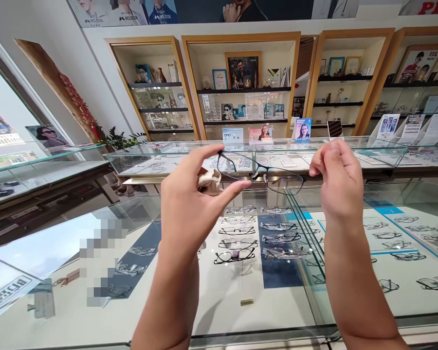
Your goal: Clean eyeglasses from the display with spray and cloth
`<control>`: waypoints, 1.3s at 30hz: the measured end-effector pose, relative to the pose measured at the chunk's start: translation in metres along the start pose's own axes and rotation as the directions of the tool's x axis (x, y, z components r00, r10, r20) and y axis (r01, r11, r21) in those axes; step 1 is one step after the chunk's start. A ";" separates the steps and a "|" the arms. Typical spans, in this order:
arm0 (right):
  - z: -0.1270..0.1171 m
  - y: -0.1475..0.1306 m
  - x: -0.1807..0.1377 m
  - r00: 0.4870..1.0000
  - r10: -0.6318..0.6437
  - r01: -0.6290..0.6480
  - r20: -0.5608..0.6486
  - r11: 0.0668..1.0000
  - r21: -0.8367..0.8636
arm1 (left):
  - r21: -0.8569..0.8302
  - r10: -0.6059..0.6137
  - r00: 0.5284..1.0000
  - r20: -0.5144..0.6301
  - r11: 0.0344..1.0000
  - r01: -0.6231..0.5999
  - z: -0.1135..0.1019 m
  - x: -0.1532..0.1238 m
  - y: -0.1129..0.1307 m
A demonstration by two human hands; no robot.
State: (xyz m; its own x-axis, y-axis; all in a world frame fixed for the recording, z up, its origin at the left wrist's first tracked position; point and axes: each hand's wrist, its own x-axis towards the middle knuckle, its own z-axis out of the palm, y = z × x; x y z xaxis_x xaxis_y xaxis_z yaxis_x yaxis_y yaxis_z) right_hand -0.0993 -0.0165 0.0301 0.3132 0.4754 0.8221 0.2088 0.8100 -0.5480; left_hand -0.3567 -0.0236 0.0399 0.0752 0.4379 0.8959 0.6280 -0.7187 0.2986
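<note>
Raised in front of me, a pair of thin dark-framed eyeglasses [262, 167] is gripped by my left hand [190, 194]. Its index fingertip meets the upper outer corner of the left rim, and its thumb reaches below that lens. A crumpled beige cloth [210, 182] is tucked between that palm and the curled fingers. My right hand [338, 177] is closed in a pinch just beyond the eyeglasses' right end; what it pinches, if anything, is hidden. Below, rows of eyeglasses [234, 256] lie inside a glass display case [237, 321].
A small gold-coloured piece [247, 302] sits near the case's front. Behind stands a second glass counter [160, 163] with small advertising cards [301, 130] on top. Wooden-framed shelves [243, 90] line the wall. Another glass counter [40, 160] runs along the left.
</note>
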 end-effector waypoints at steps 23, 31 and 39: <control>0.015 -0.015 -0.019 0.986 -0.050 0.093 0.159 0.957 -0.274 | 0.000 -0.192 0.971 -0.140 0.981 0.194 -0.005 0.000 -0.007; 0.015 -0.007 -0.014 0.991 -0.046 0.068 0.123 0.980 -0.185 | 0.018 -0.175 0.976 -0.125 0.984 0.179 -0.006 -0.001 -0.005; 0.016 -0.005 -0.012 0.988 -0.036 0.058 0.150 0.987 -0.147 | 0.008 -0.180 0.976 -0.122 0.983 0.183 -0.006 -0.002 -0.005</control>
State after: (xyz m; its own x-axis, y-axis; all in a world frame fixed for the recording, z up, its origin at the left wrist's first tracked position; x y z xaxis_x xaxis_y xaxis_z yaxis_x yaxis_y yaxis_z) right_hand -0.1189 -0.0207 0.0258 0.1626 0.4920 0.8553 0.3606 0.7772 -0.5157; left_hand -0.3646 -0.0239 0.0387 -0.1340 0.4914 0.8606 0.6371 -0.6224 0.4546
